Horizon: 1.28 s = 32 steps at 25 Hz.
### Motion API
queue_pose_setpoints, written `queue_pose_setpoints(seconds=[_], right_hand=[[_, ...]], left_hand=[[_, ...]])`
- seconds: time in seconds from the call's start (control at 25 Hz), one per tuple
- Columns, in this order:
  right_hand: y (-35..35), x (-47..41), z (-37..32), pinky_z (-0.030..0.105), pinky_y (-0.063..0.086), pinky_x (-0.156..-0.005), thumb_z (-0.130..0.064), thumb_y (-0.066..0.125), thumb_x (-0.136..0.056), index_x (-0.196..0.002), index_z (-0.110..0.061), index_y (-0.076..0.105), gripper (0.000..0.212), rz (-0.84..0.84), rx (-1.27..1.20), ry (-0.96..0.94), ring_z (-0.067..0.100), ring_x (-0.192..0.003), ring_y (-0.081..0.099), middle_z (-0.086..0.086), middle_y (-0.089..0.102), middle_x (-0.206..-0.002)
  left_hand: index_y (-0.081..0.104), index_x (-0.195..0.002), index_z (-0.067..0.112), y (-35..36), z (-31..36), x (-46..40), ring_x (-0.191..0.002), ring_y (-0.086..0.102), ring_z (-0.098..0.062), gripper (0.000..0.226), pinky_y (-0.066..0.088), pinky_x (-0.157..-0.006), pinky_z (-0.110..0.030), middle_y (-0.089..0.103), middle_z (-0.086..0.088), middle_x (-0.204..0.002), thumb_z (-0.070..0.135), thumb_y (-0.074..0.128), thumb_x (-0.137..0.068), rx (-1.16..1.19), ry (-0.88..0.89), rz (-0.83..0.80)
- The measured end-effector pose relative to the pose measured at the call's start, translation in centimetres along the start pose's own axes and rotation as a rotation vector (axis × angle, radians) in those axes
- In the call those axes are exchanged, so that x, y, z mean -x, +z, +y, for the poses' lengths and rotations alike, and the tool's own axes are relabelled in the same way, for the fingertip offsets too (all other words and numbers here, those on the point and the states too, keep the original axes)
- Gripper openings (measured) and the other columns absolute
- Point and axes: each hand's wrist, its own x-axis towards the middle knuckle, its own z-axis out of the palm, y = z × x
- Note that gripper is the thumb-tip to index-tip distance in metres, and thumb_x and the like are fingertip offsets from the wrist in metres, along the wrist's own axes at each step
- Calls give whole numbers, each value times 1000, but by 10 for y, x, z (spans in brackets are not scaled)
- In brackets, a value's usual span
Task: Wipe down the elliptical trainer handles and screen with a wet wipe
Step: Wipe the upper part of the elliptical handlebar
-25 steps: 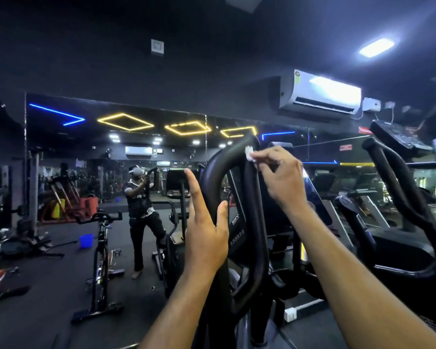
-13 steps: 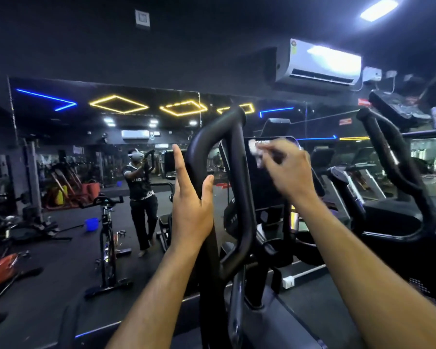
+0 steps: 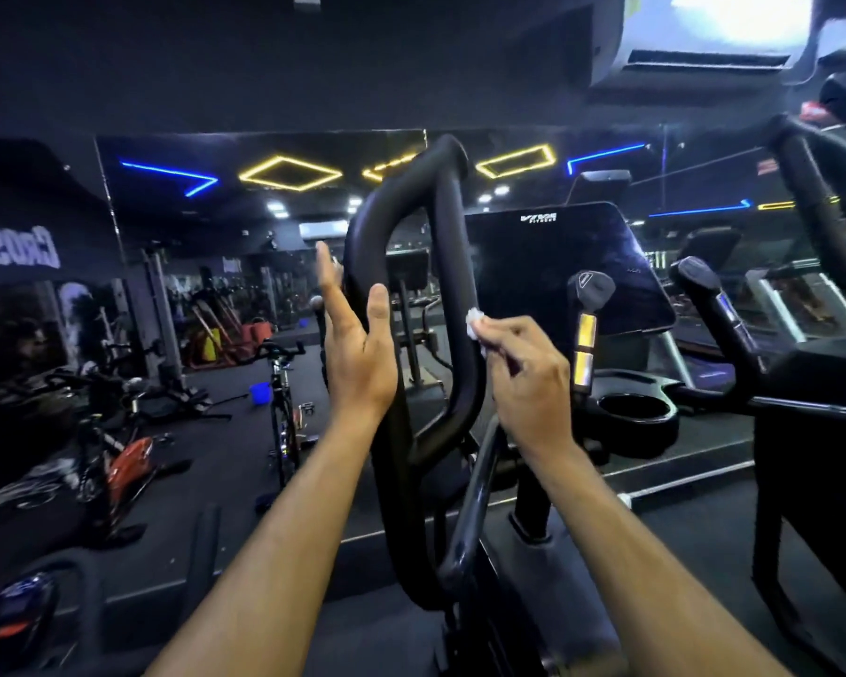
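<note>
The elliptical's black looped left handle (image 3: 413, 202) rises in the middle of the view. My left hand (image 3: 357, 349) rests flat against its left bar, fingers straight, thumb on the near side. My right hand (image 3: 523, 378) pinches a small white wet wipe (image 3: 475, 324) and presses it to the loop's right bar, about halfway down. The dark screen (image 3: 558, 271) stands just right of the handle. A second looped handle (image 3: 821, 197) shows at the far right edge.
A short fixed grip with yellow sensor plates (image 3: 586, 324) and a cup holder (image 3: 636, 412) sit below the screen. A wall mirror (image 3: 216, 237) reflects the gym. Spin bikes (image 3: 284, 398) stand on the left floor, with a blue bucket (image 3: 260, 392) farther back.
My right hand has slid the wipe from the top of the loop down its right bar to mid-height. The view has tilted downward. My left hand stays against the left bar.
</note>
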Motion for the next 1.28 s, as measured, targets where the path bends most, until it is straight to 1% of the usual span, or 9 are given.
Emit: queue_pose_setpoints(seconds=[0.28, 0.4, 0.52, 0.68, 0.84, 1.0, 1.08, 1.12, 1.28], right_hand=[[9, 83, -6, 31, 54, -99, 7, 63, -94, -122, -3, 72, 31, 65, -29, 86, 18, -108, 66, 3, 66, -111], [14, 110, -18, 25, 53, -92, 4, 61, -97, -127, -5, 70, 33, -38, 116, -23, 20, -97, 61, 3, 68, -119], [-2, 101, -29, 29, 53, -86, 6, 62, -92, -121, -6, 72, 33, -233, 117, -200, 22, -92, 59, -1, 69, -121], [-16, 24, -8, 38, 52, -79, 8, 71, -85, -113, -6, 73, 32, -249, 277, -286, 26, -88, 55, 3, 69, -114], [1, 35, -8, 37, 58, -65, 5, 75, -76, -98, -9, 70, 26, -534, 439, -320, 22, -86, 51, 3, 64, -100], [15, 71, -37, 39, 59, -79, 5, 65, -86, -115, -8, 68, 32, -440, 135, -96, 26, -93, 64, 7, 67, -105], [15, 88, -48, 28, 55, -91, 4, 62, -91, -120, -10, 66, 32, -333, -99, 88, 17, -101, 67, 2, 70, -110], [11, 101, -51, 25, 54, -93, 3, 64, -92, -119, -12, 66, 31, -319, -193, 134, 11, -102, 68, -2, 72, -110], [-14, 121, -46, 38, 60, -84, 0, 67, -95, -113, -16, 72, 25, -333, -397, 195, 9, -98, 71, -12, 74, -109]], left_hand=[[6, -166, 39, -1, -19, 54, -152, 21, 9, 62, 22, -122, -18, 17, 5, -174, 45, 32, -110, 105, -9, 92], [7, -166, 38, -1, -24, 68, -143, 25, 22, 64, 23, -108, 2, 20, 6, -173, 49, 29, -107, 159, -65, 97], [9, -167, 33, -1, -27, 77, -140, 29, 24, 63, 23, -107, 3, 25, 6, -171, 47, 27, -108, 174, -77, 119], [9, -167, 35, -1, -32, 86, -136, 29, 27, 59, 24, -103, 6, 27, 8, -170, 46, 25, -111, 190, -112, 109], [10, -166, 35, -1, -32, 92, -135, 31, 27, 61, 25, -102, 6, 30, 7, -169, 47, 25, -108, 200, -128, 133], [12, -166, 36, -1, -34, 94, -135, 32, 27, 62, 25, -104, 4, 32, 8, -168, 50, 25, -107, 205, -127, 138], [13, -166, 37, -1, -34, 94, -135, 33, 26, 61, 25, -104, 4, 32, 8, -168, 50, 25, -107, 217, -136, 147], [13, -166, 38, -2, -34, 95, -136, 33, 25, 61, 25, -104, 4, 32, 8, -168, 50, 24, -107, 220, -138, 159], [15, -165, 38, -1, -42, 110, -142, 35, 18, 61, 25, -109, 0, 37, 9, -165, 50, 24, -107, 221, -170, 180]])
